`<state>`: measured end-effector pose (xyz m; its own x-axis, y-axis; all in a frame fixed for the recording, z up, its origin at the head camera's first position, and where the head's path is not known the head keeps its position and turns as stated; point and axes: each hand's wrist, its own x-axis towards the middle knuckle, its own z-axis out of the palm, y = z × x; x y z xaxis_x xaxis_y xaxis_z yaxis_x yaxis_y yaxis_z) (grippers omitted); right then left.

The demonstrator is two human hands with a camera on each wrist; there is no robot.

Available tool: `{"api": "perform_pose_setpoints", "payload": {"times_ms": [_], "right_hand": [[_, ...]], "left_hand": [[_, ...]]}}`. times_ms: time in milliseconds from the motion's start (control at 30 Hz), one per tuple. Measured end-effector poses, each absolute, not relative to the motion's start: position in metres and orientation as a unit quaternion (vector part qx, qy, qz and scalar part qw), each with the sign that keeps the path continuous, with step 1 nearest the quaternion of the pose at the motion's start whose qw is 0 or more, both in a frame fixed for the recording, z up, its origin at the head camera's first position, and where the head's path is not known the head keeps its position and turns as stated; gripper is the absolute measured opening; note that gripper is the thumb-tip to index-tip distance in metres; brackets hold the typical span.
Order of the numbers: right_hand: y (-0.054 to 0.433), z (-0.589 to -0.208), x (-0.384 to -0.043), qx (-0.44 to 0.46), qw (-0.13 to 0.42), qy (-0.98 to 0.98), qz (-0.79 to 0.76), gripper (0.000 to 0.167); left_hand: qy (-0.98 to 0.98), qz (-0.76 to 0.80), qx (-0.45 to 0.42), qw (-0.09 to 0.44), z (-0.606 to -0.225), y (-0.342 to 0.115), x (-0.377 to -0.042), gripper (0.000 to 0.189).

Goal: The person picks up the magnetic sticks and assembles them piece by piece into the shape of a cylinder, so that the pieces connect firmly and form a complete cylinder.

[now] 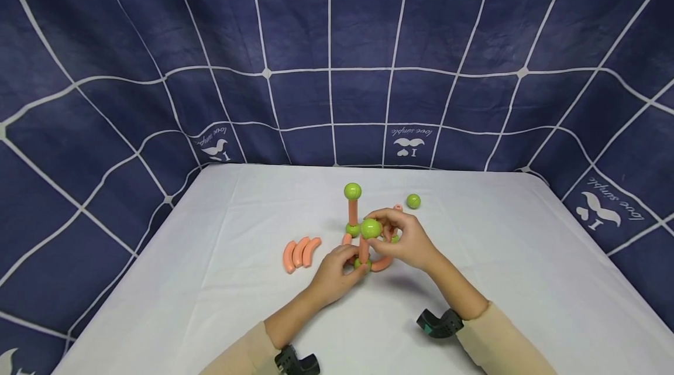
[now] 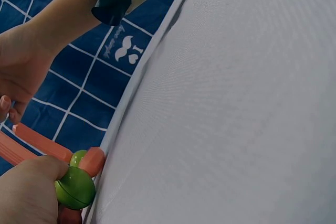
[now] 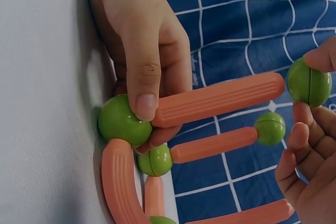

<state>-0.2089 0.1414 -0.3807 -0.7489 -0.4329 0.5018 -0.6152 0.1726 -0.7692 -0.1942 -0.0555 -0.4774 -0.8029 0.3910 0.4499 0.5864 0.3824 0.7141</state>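
2-handed work in head view, approx. mid-table, on frame (image 1: 382,264) of orange sticks & green balls. Gripping low ball (image 1: 361,264) at foot of near stick (image 1: 364,250) w/ L hand (image 1: 337,275). Pinching top ball (image 1: 371,229) at upper end of same stick w/ R hand (image 1: 408,240). Just behind, also upright: back stick (image 1: 353,213) w/ 1 ball at each end. Off to L of frame, side by side on white cloth (image 1: 253,205): 3 loose curved pieces (image 1: 302,252). Beyond R hand, apart from frame: 1 loose ball (image 1: 413,201). Hung behind: dark-blue curtain (image 1: 363,94) w/ white grid.

L wrist view: at lower L corner, holding low ball w/ L thumb on it. Running off to L: 2 orange sticks (image 2: 42,141). Higher up, R hand w/ fingers bent; can't tell grip from here.

R wrist view: pressing L thumb over joint of low ball & near stick. Holding top ball btwn R thumb & fingers, at stick's far end; touching or just beside, can't tell. Curving down from low ball: 1 bent base piece (image 3: 122,182).
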Motion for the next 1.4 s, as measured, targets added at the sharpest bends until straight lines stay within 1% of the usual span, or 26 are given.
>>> {"api": "perform_pose_setpoints", "payload": {"times_ms": [300,567,767,867,967,1100,1233,1300,1400], "right_hand": [[0.141,-0.384,-0.208,0.336,0.067,-0.765,0.545,0.033],[0.142,-0.385,-0.208,0.329,0.064,-0.771,0.541,0.035],[0.152,-0.388,-0.207,0.335,0.075,-0.782,0.520,0.040],[0.159,-0.389,-0.207,0.336,0.082,-0.785,0.514,0.039],[0.165,-0.384,-0.203,0.328,0.096,-0.780,0.523,0.033],[0.178,-0.397,-0.212,0.316,0.121,-0.757,0.559,0.027],[0.191,-0.420,-0.229,0.298,0.136,-0.734,0.596,0.020],[0.194,-0.426,-0.233,0.277,0.132,-0.737,0.602,0.021],[0.196,-0.436,-0.237,0.241,0.103,-0.766,0.587,0.025]], "left_hand": [[-0.829,-0.460,-0.297,0.110,-0.478,-0.056,-0.195,0.015],[-0.830,-0.463,-0.293,0.105,-0.477,-0.055,-0.194,0.017],[-0.833,-0.460,-0.290,0.104,-0.477,-0.055,-0.194,0.015],[-0.834,-0.460,-0.286,0.105,-0.476,-0.055,-0.193,0.015],[-0.834,-0.460,-0.284,0.107,-0.476,-0.055,-0.193,0.015],[-0.835,-0.462,-0.280,0.104,-0.476,-0.054,-0.193,0.015],[-0.835,-0.464,-0.278,0.100,-0.476,-0.054,-0.192,0.016],[-0.835,-0.464,-0.278,0.100,-0.476,-0.054,-0.192,0.016],[-0.836,-0.462,-0.278,0.102,-0.476,-0.054,-0.192,0.015]]}}
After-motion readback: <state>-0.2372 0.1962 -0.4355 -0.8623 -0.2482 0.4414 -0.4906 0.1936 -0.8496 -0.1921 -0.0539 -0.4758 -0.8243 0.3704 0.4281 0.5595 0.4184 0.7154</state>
